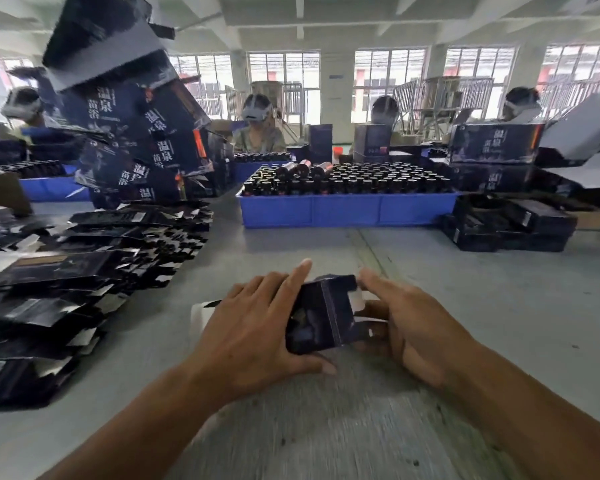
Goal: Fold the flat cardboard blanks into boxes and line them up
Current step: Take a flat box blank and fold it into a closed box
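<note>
Head view. I see a blue tray at the far middle of the grey tabletop, packed with upright dark bottles; a few bottles lie on their sides on top of the rest. A second blue tray sits further left, its contents largely hidden. Assembled dark boxes stand stacked at the far right, with low black trays in front of them. A leaning pile of printed boxes rises at the far left.

Flat cardboard blanks lie in overlapping stacks along the left edge of the tabletop. The surface is open to the right of the hands and in front of the blue tray.

The partly folded box is near the middle of the tabletop, between both hands. My left hand reaches in from the lower left; its grip grasps the box, fingers over the top and thumb along the near edge. My right hand comes from the lower right; its grip clasps the box's right end at the white flap, forefinger extended over the top corner.
</note>
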`<state>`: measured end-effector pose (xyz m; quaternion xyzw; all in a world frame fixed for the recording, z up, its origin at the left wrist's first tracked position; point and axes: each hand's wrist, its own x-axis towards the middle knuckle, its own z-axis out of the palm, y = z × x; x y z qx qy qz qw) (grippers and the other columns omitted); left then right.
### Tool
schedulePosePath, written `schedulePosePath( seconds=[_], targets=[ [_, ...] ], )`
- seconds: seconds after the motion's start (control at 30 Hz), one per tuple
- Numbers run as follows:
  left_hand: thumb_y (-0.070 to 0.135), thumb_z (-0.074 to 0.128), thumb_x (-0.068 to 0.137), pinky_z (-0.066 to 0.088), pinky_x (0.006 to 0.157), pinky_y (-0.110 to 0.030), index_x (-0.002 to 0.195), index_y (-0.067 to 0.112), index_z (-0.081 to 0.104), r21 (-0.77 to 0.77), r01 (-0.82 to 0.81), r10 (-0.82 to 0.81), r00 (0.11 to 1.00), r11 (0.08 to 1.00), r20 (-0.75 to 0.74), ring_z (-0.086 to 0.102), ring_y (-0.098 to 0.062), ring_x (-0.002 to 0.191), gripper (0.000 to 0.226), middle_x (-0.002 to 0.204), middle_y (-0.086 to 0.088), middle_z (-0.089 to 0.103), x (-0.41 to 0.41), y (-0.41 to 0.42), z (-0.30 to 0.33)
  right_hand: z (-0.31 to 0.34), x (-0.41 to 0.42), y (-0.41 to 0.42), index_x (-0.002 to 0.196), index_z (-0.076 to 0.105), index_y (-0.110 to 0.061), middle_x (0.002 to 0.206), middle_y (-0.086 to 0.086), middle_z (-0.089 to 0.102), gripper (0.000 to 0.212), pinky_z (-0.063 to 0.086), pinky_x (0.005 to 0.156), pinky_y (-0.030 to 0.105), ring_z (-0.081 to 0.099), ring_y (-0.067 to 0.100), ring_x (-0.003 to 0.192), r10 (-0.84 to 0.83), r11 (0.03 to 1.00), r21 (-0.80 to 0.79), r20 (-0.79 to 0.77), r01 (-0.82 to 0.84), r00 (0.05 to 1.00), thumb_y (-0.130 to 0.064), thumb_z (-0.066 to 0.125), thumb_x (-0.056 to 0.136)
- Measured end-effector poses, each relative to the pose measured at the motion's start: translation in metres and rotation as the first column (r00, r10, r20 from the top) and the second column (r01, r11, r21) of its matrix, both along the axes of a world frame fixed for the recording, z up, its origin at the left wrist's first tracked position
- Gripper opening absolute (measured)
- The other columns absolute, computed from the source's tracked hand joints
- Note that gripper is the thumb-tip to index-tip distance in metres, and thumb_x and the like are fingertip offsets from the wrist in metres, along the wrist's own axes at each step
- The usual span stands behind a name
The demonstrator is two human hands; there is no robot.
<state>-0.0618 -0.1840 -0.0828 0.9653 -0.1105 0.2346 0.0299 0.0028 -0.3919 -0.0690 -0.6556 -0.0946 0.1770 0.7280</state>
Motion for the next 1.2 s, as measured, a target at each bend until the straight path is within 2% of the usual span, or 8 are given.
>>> schedulePosePath(
  seconds=[0.1,0.2,0.4,0.57,0.67,0.83,1.03,1.2],
  targets=[
    [0.102,0.036,0.062,0.043,0.100,-0.036,0.153,0.024,0.023,-0.011,-0.018,0.019,0.992,1.000,0.125,0.054,-0.017,0.116,0.120,0.135,0.005,0.053,-0.003,0.009,0.004,-0.002,-0.002,-0.002,0.113,0.067,-0.012,0.097,0.013,0.077,0.034,0.059,0.063,0.035,0.075,0.029,0.082,0.021,1.000,0.006,0.036,-0.021,0.999,-0.040,0.063,0.094],
    [0.102,0.037,0.062,0.047,0.095,-0.037,0.144,0.022,0.037,-0.018,-0.025,0.028,0.987,1.000,0.160,0.058,-0.017,0.108,0.115,0.128,0.005,0.058,-0.005,0.014,0.007,-0.005,-0.006,-0.001,0.112,0.065,-0.012,0.099,0.007,0.077,0.030,0.059,0.072,0.036,0.076,0.025,0.088,0.033,0.999,-0.047,0.164,-0.026,0.986,-0.034,0.067,0.092],
    [0.103,0.039,0.061,0.045,0.096,-0.035,0.140,0.020,0.042,-0.005,0.013,-0.013,0.990,1.000,0.140,0.058,-0.013,0.107,0.114,0.126,0.006,0.058,-0.015,0.012,0.012,0.002,-0.019,0.002,0.096,0.061,-0.011,0.088,0.007,0.077,0.038,0.061,0.068,0.029,0.076,0.025,0.082,-0.008,0.997,-0.066,0.381,0.035,0.925,-0.036,0.074,0.071],
    [0.097,0.043,0.069,0.035,0.103,-0.026,0.138,0.022,0.042,-0.040,0.077,-0.069,0.982,0.996,0.177,0.051,-0.007,0.115,0.102,0.134,0.009,0.050,-0.019,0.009,0.014,0.002,-0.022,0.004,0.080,0.064,-0.022,0.087,-0.005,0.077,0.014,0.058,0.061,0.021,0.074,0.012,0.077,-0.048,0.985,-0.120,0.509,0.126,0.859,-0.014,0.074,0.086],
    [0.091,0.048,0.073,0.030,0.106,-0.023,0.135,0.019,0.046,-0.041,0.104,-0.093,0.971,0.994,0.221,0.047,-0.006,0.117,0.095,0.132,0.008,0.052,-0.020,0.008,0.015,0.004,-0.025,0.005,0.087,0.069,-0.037,0.089,-0.011,0.077,0.024,0.057,0.063,0.019,0.074,0.009,0.077,0.001,0.984,-0.150,0.545,0.096,0.838,-0.013,0.071,0.089],
    [0.090,0.050,0.073,0.027,0.105,-0.020,0.139,0.017,0.046,-0.040,0.111,-0.098,0.965,0.993,0.241,0.045,-0.005,0.116,0.098,0.130,0.008,0.056,-0.021,0.006,0.016,0.007,-0.026,0.004,0.107,0.071,-0.043,0.095,-0.010,0.078,0.046,0.057,0.064,0.019,0.075,0.012,0.081,0.072,0.988,-0.154,0.535,0.013,0.842,-0.002,0.071,0.088],
    [0.088,0.049,0.078,0.041,0.096,-0.026,0.154,0.026,0.030,0.044,0.143,-0.149,0.943,0.989,0.298,0.052,-0.008,0.115,0.100,0.133,0.009,0.055,-0.018,0.011,0.015,0.009,-0.027,0.006,0.102,0.066,-0.062,0.097,-0.022,0.074,0.057,0.058,0.063,0.019,0.074,0.007,0.083,0.083,0.988,-0.155,0.560,0.006,0.824,-0.008,0.075,0.087],
    [0.082,0.039,0.088,0.050,0.088,-0.033,0.155,0.040,0.025,0.192,0.153,-0.218,0.895,0.969,0.390,0.057,-0.016,0.111,0.079,0.138,0.001,0.047,-0.015,0.015,0.015,0.011,-0.031,0.008,0.110,0.066,-0.057,0.100,-0.014,0.076,0.052,0.058,0.063,0.023,0.075,0.012,0.083,0.078,0.983,-0.180,0.577,0.033,0.813,-0.010,0.073,0.090]
  ],
)
